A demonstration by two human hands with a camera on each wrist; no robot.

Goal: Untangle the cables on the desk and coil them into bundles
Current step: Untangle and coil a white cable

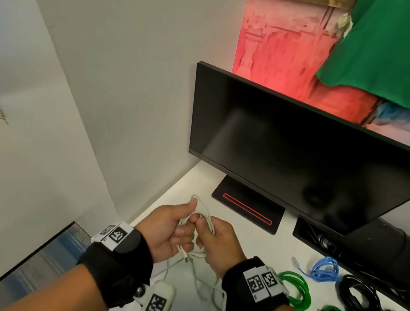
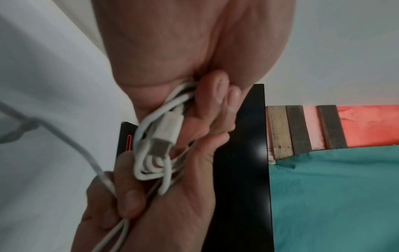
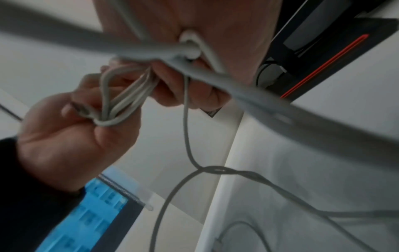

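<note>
I saw the white cable (image 1: 199,223) bunched in loops above the tabletop's (image 1: 259,246) left edge, its slack trailing down onto the surface. My left hand (image 1: 168,230) curled tight around the loops; my right hand (image 1: 217,242) pinched a strand beside it. Green cables (image 1: 297,289), a blue cable (image 1: 325,269) and black cables (image 1: 361,296) lay coiled toward the right edge, before the monitor (image 1: 305,154).

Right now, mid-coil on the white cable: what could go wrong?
1. The USB plug sits loose among the loops in the left hand; it could slip out and the white cable bundle may unravel.
2. The hanging tail crosses itself below the right hand; pulling may tighten a knot.
3. The trailing slack might drag the green cable nearby.
</note>
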